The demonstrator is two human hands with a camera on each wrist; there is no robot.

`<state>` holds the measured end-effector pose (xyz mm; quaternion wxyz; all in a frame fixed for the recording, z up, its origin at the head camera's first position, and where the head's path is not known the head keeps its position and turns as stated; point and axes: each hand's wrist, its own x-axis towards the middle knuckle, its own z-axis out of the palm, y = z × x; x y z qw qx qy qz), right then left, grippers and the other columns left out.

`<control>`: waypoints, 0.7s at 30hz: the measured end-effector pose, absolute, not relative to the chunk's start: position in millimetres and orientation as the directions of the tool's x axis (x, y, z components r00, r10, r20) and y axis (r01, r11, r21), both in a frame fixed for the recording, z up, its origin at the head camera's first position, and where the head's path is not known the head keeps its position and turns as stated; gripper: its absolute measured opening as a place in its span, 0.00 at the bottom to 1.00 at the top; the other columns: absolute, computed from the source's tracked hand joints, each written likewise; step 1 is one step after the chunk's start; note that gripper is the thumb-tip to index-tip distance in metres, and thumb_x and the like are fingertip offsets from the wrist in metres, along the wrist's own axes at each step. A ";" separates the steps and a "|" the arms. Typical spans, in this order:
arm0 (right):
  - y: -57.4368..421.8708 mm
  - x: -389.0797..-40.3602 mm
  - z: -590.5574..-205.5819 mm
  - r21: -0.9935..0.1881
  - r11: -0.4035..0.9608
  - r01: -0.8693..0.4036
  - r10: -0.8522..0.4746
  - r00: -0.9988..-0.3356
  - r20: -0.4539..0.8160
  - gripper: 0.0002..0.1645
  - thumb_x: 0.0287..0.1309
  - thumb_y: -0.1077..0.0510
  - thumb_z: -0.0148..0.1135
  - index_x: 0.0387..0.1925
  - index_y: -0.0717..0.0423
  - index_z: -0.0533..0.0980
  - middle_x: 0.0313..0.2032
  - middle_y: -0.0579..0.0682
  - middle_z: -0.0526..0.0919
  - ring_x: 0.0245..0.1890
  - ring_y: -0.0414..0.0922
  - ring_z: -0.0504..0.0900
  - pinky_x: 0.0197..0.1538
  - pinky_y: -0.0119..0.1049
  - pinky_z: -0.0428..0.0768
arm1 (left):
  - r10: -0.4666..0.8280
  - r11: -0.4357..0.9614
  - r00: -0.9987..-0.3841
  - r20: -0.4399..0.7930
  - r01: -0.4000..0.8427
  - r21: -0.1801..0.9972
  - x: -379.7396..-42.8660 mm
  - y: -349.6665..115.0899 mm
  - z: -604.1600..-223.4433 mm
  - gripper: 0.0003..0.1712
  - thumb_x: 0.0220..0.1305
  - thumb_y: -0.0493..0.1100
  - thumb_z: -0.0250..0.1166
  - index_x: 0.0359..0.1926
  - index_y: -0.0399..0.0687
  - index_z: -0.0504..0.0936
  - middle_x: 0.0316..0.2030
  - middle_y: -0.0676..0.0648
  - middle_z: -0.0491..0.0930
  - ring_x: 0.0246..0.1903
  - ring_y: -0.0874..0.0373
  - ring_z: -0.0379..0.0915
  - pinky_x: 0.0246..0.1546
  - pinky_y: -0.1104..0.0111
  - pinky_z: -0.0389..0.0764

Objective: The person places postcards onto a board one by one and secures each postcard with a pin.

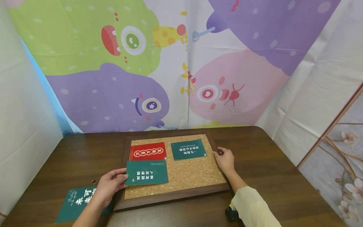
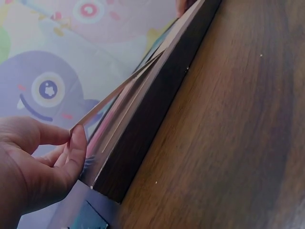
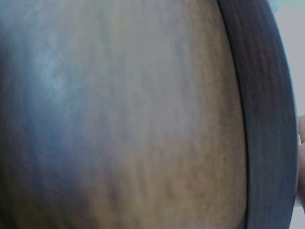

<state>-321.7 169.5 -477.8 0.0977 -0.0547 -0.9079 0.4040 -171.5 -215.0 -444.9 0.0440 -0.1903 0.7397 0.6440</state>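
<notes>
My left hand (image 1: 110,186) pinches the left edge of a green card (image 1: 158,171) with white writing, between thumb and fingers. In the left wrist view that card (image 2: 102,106) shows edge-on, its held end raised and its far end down at the cork. Beneath it lies a cork board (image 1: 195,176) with a dark wooden frame (image 1: 173,199). A red card (image 1: 148,156) lies at the board's upper left, just beyond the held card, and another green card (image 1: 189,154) at its upper right. My right hand (image 1: 226,160) grips the right side of the frame.
A larger green card (image 1: 71,208) lies on the brown table (image 1: 269,176) left of the board, partly hidden by my left forearm. A cloth printed with cartoon monsters (image 1: 175,104) hangs behind the table. A small black object (image 1: 232,214) is by my right sleeve.
</notes>
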 end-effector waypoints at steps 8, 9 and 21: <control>169.2 -321.1 -478.1 -0.745 0.667 0.023 0.176 -0.976 0.128 0.23 0.52 0.53 0.59 0.47 0.63 0.73 0.40 0.60 0.75 0.42 0.51 0.71 0.44 0.44 0.71 | -0.237 0.130 -0.928 -0.288 -0.324 0.937 -172.5 -209.6 -443.3 0.25 0.58 0.40 0.56 0.55 0.32 0.66 0.35 0.45 0.75 0.30 0.61 0.72 0.34 0.70 0.79; 169.2 -321.0 -478.2 -0.745 0.666 0.021 0.175 -0.976 0.129 0.23 0.52 0.54 0.59 0.47 0.63 0.73 0.40 0.60 0.75 0.42 0.51 0.71 0.44 0.44 0.71 | -0.240 0.142 -0.928 -0.283 -0.322 0.936 -172.4 -208.9 -443.0 0.24 0.58 0.40 0.56 0.54 0.32 0.66 0.35 0.44 0.75 0.30 0.61 0.72 0.33 0.69 0.79; 169.5 -321.9 -479.0 -0.749 0.662 0.017 0.173 -0.976 0.131 0.22 0.52 0.54 0.58 0.47 0.63 0.73 0.40 0.60 0.75 0.42 0.51 0.71 0.45 0.44 0.70 | -0.275 0.272 -0.929 -0.249 -0.324 0.906 -172.7 -205.6 -444.1 0.22 0.57 0.39 0.58 0.50 0.29 0.70 0.32 0.41 0.75 0.24 0.61 0.73 0.26 0.69 0.80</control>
